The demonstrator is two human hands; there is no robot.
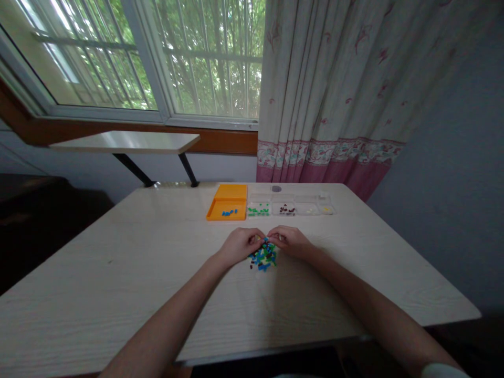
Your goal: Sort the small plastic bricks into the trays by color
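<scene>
A heap of small building-brick-like pieces [263, 257] in blue, green, dark brown and pale yellow lies on the table. My left hand [241, 245] is over the heap's left far side, thumb and fingers pinched together. From the right, my right hand [290, 242] meets it, its fingers also closed in a pinch. At the touching fingertips a small blue piece [266, 239] shows between the two hands. The pieces are too small to make out their exact shape, and my fingers cover part of the heap.
Beyond my hands stands an open orange box [210, 211] with several blue pieces inside. Right of it, a clear compartment case [305, 209] holds green, dark brown and yellow pieces apart. A raised white shelf [149, 142] stands at the back left, near the window.
</scene>
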